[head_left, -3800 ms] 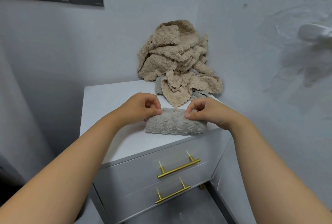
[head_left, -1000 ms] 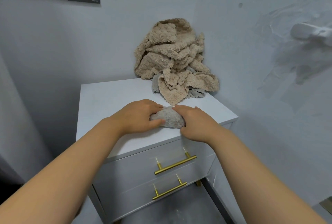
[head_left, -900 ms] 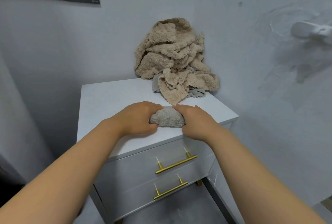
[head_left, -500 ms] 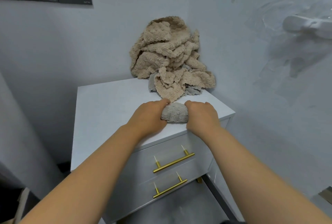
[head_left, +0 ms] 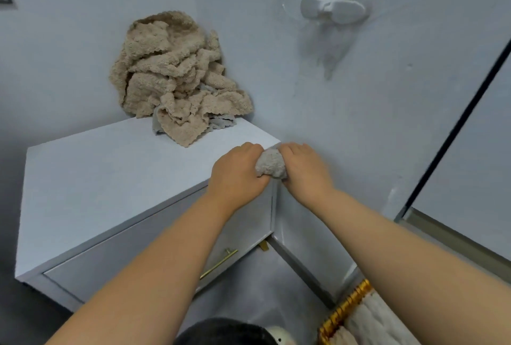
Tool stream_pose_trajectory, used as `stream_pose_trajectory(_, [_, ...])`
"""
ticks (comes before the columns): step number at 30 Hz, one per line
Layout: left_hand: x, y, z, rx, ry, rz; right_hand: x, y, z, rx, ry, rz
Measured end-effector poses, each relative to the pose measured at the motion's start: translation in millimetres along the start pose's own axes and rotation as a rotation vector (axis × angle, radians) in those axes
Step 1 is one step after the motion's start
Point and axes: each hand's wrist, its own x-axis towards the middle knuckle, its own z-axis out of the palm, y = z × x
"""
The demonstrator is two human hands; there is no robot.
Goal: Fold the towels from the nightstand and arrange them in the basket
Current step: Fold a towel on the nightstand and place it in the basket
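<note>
Grey walls behind; fold seemingly done, left hand and right hand grip the towel between them; next, probably lower it into the basket below.

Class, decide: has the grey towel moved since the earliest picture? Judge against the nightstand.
Yes. The grey towel went right, to the front right corner of the nightstand.

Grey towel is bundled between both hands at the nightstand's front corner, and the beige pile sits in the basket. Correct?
No. The head view shows the beige pile heaped at the back of the nightstand, against the wall, not in the basket. The left hand and right hand do grip the bundled grey towel at the front corner.
</note>
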Motion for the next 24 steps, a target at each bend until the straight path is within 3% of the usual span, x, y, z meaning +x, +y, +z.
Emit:
stream_pose_trajectory(2, [-8,15,5,-0.095,0.049,-0.029,-14,4,-7,0.059,0.021,0.053])
stream_pose_trajectory(7, [-24,71,22,-0.423,0.179,-0.249,-50,21,-25,0.255,-0.112,0.193])
stream_pose_trajectory(11, [-39,116,46,-0.598,0.189,-0.468,-78,47,-34,0.368,-0.410,0.227])
stream_pose_trajectory(18, [-78,185,109,-0.791,-0.004,-0.776,-139,121,-38,0.504,-0.869,0.355])
stream_pose_trajectory(20, [-90,202,129,-0.879,-0.007,-0.876,-151,135,-30,0.414,-0.938,0.348])
stream_pose_trajectory(24, [-108,222,159,-0.909,-0.164,-0.832,-184,167,-23,0.258,-1.033,0.408])
